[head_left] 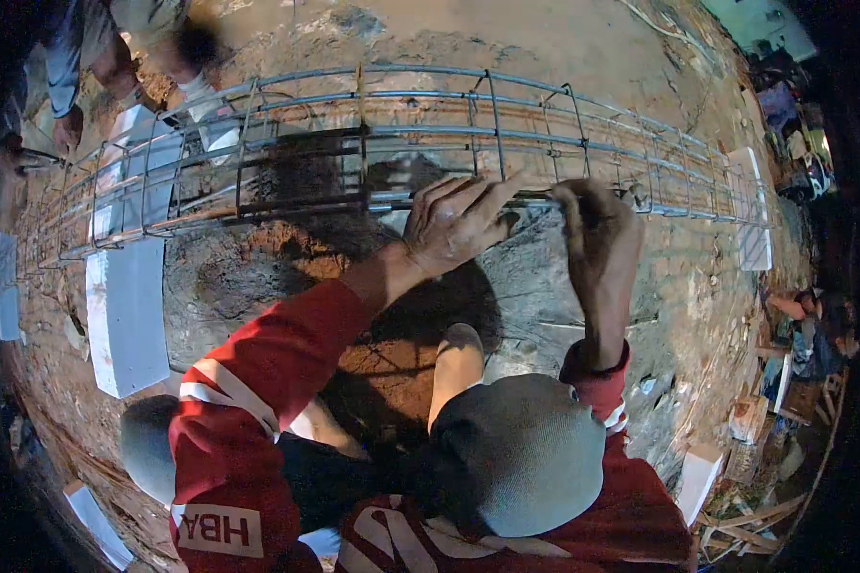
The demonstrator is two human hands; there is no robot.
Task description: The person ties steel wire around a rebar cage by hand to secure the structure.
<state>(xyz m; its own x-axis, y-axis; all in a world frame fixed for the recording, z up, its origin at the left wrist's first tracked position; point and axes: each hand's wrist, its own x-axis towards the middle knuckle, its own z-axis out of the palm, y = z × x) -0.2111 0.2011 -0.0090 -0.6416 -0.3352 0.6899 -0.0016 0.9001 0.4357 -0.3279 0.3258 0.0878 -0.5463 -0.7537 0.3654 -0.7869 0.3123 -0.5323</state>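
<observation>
A long rebar cage (497,138), made of steel bars with square stirrups, lies across the view in front of me. My left hand (457,222) rests at its near lower bar. The fingers are stretched over the steel, with thumb and index finger apart. Just to the right, at the same bar, my right hand (604,234) is closed, its fingertips pressed together. Whatever it pinches is too small or too hidden to name. Both forearms are in red sleeves, and my knees are bent below the cage.
White blocks (129,320) stand under the cage's left part, with another white block (750,210) at its right end. A co-worker's hand (67,129) and legs are at the upper left. Scrap wood (750,525) lies lower right on muddy ground.
</observation>
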